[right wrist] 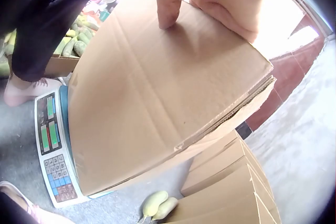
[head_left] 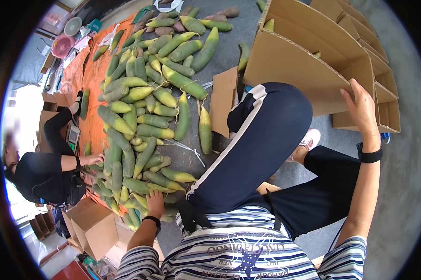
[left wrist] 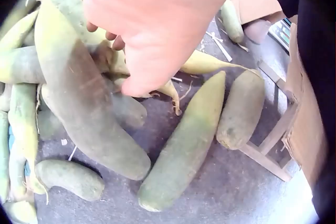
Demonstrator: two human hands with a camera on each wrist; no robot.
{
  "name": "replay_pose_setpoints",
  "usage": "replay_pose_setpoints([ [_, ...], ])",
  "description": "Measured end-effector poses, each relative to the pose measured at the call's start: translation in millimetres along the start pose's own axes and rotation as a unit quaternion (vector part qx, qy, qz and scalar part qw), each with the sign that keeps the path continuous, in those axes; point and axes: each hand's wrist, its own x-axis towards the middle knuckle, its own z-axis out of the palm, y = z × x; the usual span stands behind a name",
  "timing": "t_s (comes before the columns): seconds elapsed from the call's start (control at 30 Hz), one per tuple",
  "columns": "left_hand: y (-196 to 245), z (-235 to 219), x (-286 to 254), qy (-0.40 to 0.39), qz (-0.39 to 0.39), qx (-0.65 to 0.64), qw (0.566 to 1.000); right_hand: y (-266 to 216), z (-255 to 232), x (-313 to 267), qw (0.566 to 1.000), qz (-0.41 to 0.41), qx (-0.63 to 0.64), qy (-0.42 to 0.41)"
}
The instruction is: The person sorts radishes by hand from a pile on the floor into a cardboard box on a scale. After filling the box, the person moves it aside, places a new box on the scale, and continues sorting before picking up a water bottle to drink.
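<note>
My left hand (head_left: 155,203) reaches down over the near edge of a heap of green radishes (head_left: 140,130). In the left wrist view its fingers bend loosely above the radishes, with a gap between fingertips and thumb. A long radish (left wrist: 89,98) lies beside it, and another radish (left wrist: 184,145) lies on the dark floor. With my right hand (head_left: 361,105) I grip the top edge of a tall cardboard box (head_left: 294,70), thumb on its outer wall. This box stands on a digital scale (right wrist: 51,129). Small parts of radishes show inside it; its bottom is hidden.
Several cardboard boxes (head_left: 388,102) stand to the right. Across the heap, another person (head_left: 42,172) sits with a hand on the radishes. An orange sheet (head_left: 91,105) lies under part of the heap. A cardboard flap (head_left: 223,100) rises near my knee.
</note>
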Motion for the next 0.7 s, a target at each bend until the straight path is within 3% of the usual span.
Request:
replay_pose_setpoints([
  [0.03, -7, 7, -1, -0.001, -0.004, -0.001, 1.000, 0, 0, 1, 1.000, 0.005, -0.005, -0.006],
  [0.1, -15, 11, 6, -0.083, -0.050, -0.024, 0.995, 0, 2, 2, 1.000, 0.003, -0.007, 0.005],
  [0.23, -6, -10, -1, -0.060, -0.044, -0.018, 0.997, 4, 6, -2, 0.996, -0.042, -0.002, 0.075],
  [0.3, 2, -25, -2, -0.093, -0.047, -0.004, 0.995, 3, 4, -2, 0.997, -0.033, -0.017, 0.060],
  [0.43, -2, -26, -7, -0.137, 0.029, 0.023, 0.990, 1, -1, 0, 0.999, -0.015, -0.020, 0.023],
  [0.5, -5, -35, -23, -0.156, 0.114, 0.091, 0.977, 0, -2, 1, 1.000, -0.012, -0.011, 0.022],
  [0.53, -12, -21, -29, -0.152, 0.115, 0.094, 0.977, 0, -2, 0, 1.000, -0.008, -0.012, 0.026],
  [0.6, -30, 4, -32, -0.053, 0.163, 0.112, 0.979, 0, -3, 0, 0.999, -0.020, -0.005, 0.027],
  [0.7, -35, 5, -23, -0.088, 0.166, 0.100, 0.977, 1, -3, -1, 0.999, -0.030, -0.004, 0.033],
])
